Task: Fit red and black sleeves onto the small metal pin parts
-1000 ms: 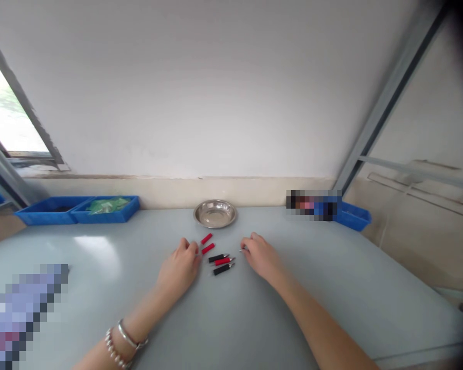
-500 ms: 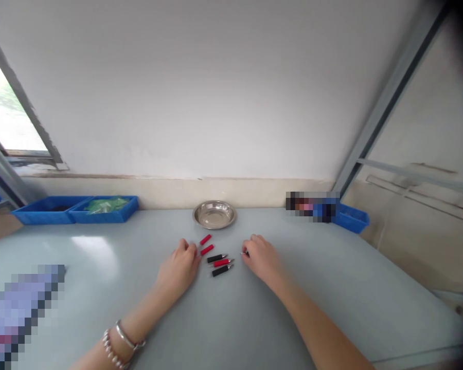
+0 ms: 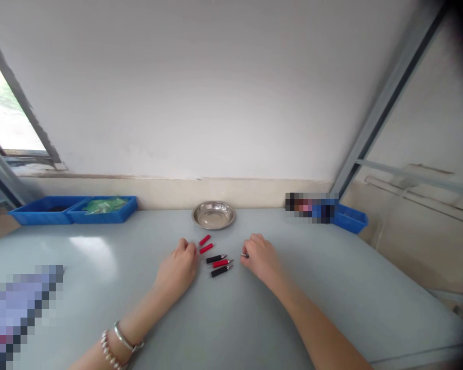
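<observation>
desk (image 3: 231, 318) in pale grey, its back edge along a wall (image 3: 200, 103), carries a cluster of small parts midway between its sides: a red tube (image 3: 204, 240) nearest the back edge, a second red tube (image 3: 206, 248) just in front of it, then a black barrel (image 3: 215, 259), a red barrel (image 3: 221, 263) and a second black barrel (image 3: 221, 271), these three lying with silvery tips toward the right edge. the left hand (image 3: 179, 262) rests just beside the red tubes, fingers curled; its fingertips are hidden, so whether it grips anything cannot be told. a bangle (image 3: 122, 339) and a beaded bracelet (image 3: 107, 351) circle that wrist. across the cluster, the right hand (image 3: 260, 254) is closed, thumb and fingers pinching a small silvery piece (image 3: 244, 255) that is mostly covered. a metal bowl (image 3: 213, 227) sits near the back edge; two blue trays (image 3: 100, 217), one holding a green bag (image 3: 106, 206), occupy the back left corner.
</observation>
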`<act>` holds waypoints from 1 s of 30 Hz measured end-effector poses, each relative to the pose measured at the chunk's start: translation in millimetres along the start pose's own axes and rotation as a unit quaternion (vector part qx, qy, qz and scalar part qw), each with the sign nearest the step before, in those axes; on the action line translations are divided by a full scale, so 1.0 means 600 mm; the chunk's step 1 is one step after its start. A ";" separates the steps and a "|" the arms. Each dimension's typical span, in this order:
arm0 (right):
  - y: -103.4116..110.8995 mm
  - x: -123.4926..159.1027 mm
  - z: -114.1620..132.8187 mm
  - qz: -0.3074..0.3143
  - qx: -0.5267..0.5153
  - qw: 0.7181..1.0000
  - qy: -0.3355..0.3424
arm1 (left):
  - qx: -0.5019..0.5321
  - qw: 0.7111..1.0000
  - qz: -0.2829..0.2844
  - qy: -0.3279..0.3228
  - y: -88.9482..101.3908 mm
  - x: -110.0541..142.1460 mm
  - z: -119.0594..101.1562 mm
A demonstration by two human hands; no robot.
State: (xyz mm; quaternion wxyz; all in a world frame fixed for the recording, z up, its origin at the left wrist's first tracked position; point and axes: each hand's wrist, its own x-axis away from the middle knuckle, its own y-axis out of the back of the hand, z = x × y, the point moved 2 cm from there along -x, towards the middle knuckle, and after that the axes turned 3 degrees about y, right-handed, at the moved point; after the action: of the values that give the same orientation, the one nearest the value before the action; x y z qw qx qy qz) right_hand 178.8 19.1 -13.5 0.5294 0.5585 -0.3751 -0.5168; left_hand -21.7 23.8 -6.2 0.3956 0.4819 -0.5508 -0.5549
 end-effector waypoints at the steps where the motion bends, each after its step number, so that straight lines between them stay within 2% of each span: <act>1: 0.002 -0.001 0.000 -0.012 -0.011 1.000 -0.006 | 0.003 1.000 -0.004 -0.002 0.002 0.001 -0.002; 5: 0.011 -0.005 0.000 -0.058 -0.135 0.988 -0.047 | 0.031 0.999 -0.032 -0.015 0.008 0.004 -0.008; 7: 0.013 -0.007 0.001 -0.051 -0.258 0.963 -0.061 | 0.055 0.997 -0.047 -0.031 0.008 0.006 -0.010; 10: 0.017 -0.009 0.004 -0.006 -0.467 0.880 -0.084 | 0.101 0.990 -0.067 -0.072 0.009 0.009 -0.014; 12: 0.021 -0.008 0.006 0.008 -0.559 0.824 -0.096 | 0.129 0.985 -0.075 -0.092 0.010 0.012 -0.016; 15: 0.025 -0.007 0.005 0.001 -0.616 0.781 -0.097 | 0.150 0.980 -0.077 -0.102 0.011 0.014 -0.018; 22: 0.021 -0.005 0.012 0.015 -0.660 0.748 -0.075 | 0.160 0.977 -0.086 -0.116 0.015 0.015 -0.022; 30: 0.022 -0.003 0.019 0.039 -0.667 0.740 -0.081 | 0.153 0.979 -0.072 -0.114 0.012 0.018 -0.026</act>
State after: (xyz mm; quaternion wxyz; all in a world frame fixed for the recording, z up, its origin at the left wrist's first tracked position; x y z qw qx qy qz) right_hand 168.8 16.5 1.0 0.7539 0.0036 0.0028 -0.6570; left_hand -9.6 9.5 0.8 0.2105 0.5088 -0.6343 -0.5427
